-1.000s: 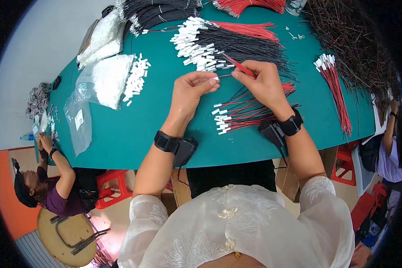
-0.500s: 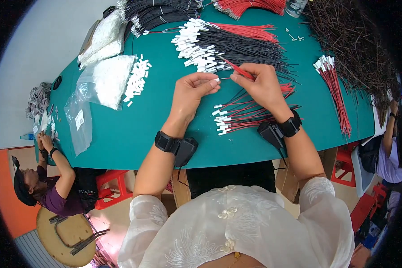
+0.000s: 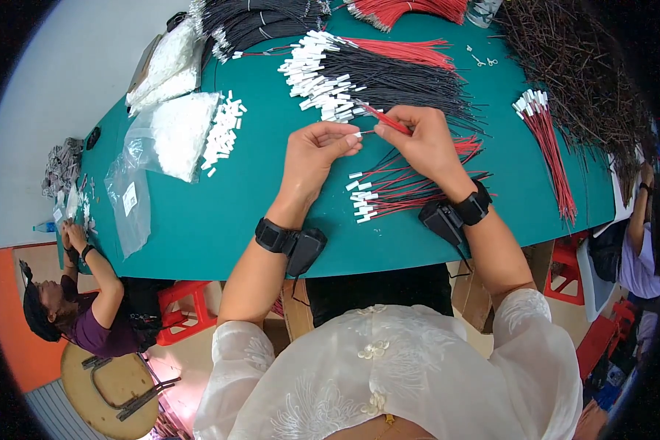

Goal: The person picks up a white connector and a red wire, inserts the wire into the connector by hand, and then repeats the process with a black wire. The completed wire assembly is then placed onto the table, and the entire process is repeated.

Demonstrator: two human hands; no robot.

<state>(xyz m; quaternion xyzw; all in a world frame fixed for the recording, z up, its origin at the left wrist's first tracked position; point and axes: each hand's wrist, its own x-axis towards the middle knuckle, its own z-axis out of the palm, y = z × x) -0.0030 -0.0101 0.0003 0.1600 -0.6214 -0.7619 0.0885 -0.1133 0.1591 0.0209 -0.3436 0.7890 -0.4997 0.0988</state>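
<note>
The red tool (image 3: 391, 124) is tilting nearer us than a moment ago; our right hand (image 3: 424, 141) is gripping it and pinching a thin wire (image 3: 368, 133). Our left hand (image 3: 314, 152) is pinching a small white connector (image 3: 358, 135) at the wire's end, above the worktop (image 3: 271, 180).

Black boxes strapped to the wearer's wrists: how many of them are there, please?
2. One black box is at the left wrist, a second black box at the right wrist. Neither is hidden.
</note>
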